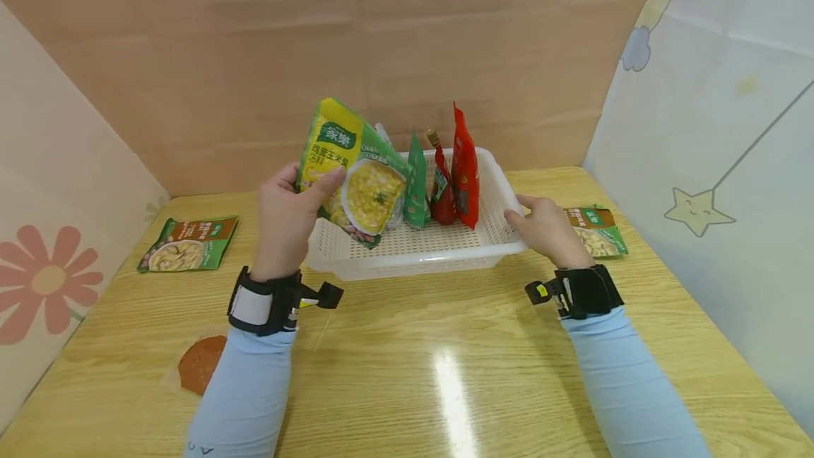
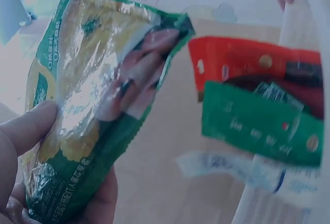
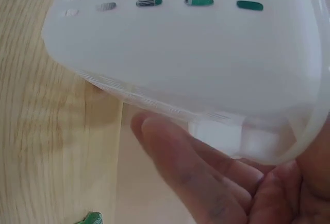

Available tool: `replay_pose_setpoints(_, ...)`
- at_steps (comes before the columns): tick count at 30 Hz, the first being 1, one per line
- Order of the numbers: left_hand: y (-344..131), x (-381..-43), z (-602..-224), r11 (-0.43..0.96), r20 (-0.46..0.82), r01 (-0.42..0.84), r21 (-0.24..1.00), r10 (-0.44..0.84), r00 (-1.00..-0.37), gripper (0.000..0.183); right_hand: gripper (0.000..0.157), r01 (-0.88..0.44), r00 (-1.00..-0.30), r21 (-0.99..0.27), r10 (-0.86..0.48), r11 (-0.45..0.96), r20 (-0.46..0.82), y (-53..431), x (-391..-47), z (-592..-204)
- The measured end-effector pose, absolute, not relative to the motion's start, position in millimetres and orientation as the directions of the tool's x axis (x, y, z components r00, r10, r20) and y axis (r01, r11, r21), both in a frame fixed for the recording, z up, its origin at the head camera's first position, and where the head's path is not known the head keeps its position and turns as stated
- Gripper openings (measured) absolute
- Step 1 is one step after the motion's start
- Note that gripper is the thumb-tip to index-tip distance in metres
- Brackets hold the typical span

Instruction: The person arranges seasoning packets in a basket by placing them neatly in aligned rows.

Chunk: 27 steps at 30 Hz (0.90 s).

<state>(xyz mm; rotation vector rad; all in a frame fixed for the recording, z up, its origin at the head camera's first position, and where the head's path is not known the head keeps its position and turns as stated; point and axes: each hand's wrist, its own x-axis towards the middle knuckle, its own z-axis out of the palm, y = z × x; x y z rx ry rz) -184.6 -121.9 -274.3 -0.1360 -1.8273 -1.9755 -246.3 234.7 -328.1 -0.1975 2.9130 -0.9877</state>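
My left hand (image 1: 289, 210) grips a yellow-and-green soup mix packet (image 1: 356, 168) by its left side, thumb across the front. The packet is held tilted above the left part of a white plastic basket (image 1: 407, 263). In the left wrist view, the same shiny packet (image 2: 103, 74) fills the left side. My right hand (image 1: 547, 228) holds the basket's right rim; in the right wrist view its fingers (image 3: 180, 167) lie along the outside of the basket wall. Inside the basket stand a green packet (image 1: 416, 182), a red bottle-like item (image 1: 441, 193) and a red packet (image 1: 467, 168).
A brown-and-green packet (image 1: 191, 244) lies on the table at the left, and a similar one (image 1: 598, 232) lies beyond my right hand. A reddish-brown round item (image 1: 200, 365) is partly behind my left sleeve. Papered walls enclose the back and sides.
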Motion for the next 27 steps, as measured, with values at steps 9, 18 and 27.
replay_pose_setpoints(9, -83, -182, -287, -0.075, 0.327, 0.349, 0.934, -0.208, -0.922, 0.041, 0.058, -0.230, -0.969, -0.533, -0.144, 0.814, 0.199, 227, -228, -308)
replay_pose_setpoints(18, -65, -175, -291, -0.137, 0.316, 0.345, 0.928, -0.199, -0.928, 0.038, 0.040, -0.457, -0.889, -0.705, -0.300, 0.542, 0.346, 199, -198, -286)
replay_pose_setpoints(27, -54, -173, -297, -0.162, 0.316, 0.352, 0.922, -0.208, -0.926, 0.037, 0.035, -0.444, -0.753, -0.873, -0.612, 0.201, 0.242, 169, -181, -291)
